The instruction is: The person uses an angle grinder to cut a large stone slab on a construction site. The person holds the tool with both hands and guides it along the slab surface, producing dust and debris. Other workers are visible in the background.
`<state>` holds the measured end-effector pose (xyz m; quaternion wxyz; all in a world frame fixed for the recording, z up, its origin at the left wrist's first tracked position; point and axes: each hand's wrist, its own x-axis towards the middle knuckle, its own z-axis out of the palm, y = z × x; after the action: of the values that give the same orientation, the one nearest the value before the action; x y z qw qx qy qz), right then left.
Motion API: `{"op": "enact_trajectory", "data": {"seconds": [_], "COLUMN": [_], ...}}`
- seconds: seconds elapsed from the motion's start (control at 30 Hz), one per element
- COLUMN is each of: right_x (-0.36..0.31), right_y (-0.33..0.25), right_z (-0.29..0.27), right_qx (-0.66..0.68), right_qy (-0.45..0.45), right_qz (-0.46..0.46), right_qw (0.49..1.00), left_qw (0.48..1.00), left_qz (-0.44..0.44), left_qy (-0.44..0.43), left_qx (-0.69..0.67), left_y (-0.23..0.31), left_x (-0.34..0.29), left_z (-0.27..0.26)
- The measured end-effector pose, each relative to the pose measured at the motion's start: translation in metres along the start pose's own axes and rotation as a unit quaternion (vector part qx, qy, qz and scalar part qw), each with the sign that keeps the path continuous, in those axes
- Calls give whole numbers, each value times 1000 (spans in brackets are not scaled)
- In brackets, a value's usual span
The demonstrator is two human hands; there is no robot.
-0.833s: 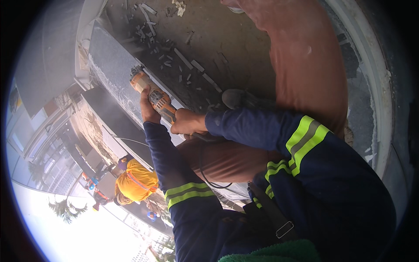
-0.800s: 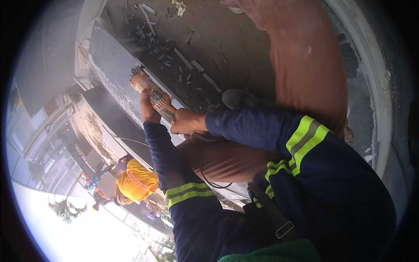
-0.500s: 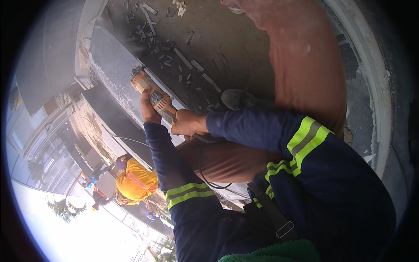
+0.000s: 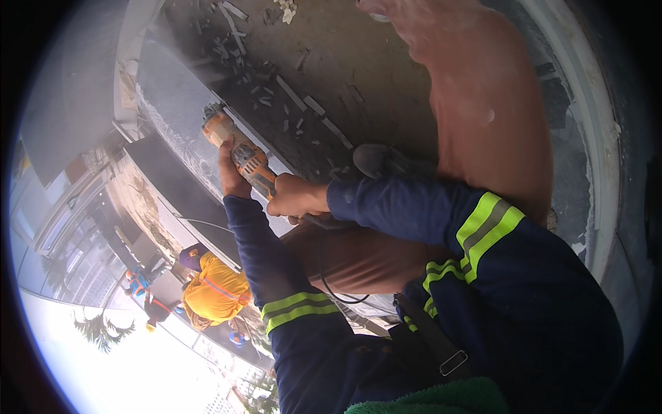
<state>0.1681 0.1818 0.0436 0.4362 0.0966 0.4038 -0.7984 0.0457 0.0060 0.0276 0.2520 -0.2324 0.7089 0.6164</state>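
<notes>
An orange and black angle grinder (image 4: 249,160) rests along the edge of a grey slab (image 4: 170,77). Its head points to the upper left. My left hand (image 4: 232,172) is closed around the body just behind the head. Farther back, my right hand (image 4: 296,196) grips the rear handle. A dark cord (image 4: 324,276) hangs below that hand. The disc cannot be made out, and pale dust covers the slab near the tool's head.
Grey offcut strips (image 4: 289,93) and small fragments litter the floor beyond the slab. My shoe (image 4: 372,160) is close to them. At the lower left a co-worker in a yellow top (image 4: 215,290) bends over, with other people behind. A dark panel (image 4: 176,181) lies left of the slab.
The grinder and both my hands have shifted slightly to the left along the slab. Haze over the slab's far end looks thicker.
</notes>
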Motion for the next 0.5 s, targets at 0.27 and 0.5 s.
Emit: {"op": "enact_trajectory", "data": {"seconds": [0.27, 0.5], "right_x": [23, 26], "right_y": [7, 5], "right_z": [-1, 0], "right_qx": [19, 38], "right_qy": [-8, -5], "right_qz": [1, -14], "right_qw": [1000, 999], "left_qw": [1000, 1000], "left_qz": [11, -6], "left_qy": [-3, -28], "left_qx": [9, -6], "left_y": [3, 6], "left_x": [10, 14], "left_z": [0, -8]}}
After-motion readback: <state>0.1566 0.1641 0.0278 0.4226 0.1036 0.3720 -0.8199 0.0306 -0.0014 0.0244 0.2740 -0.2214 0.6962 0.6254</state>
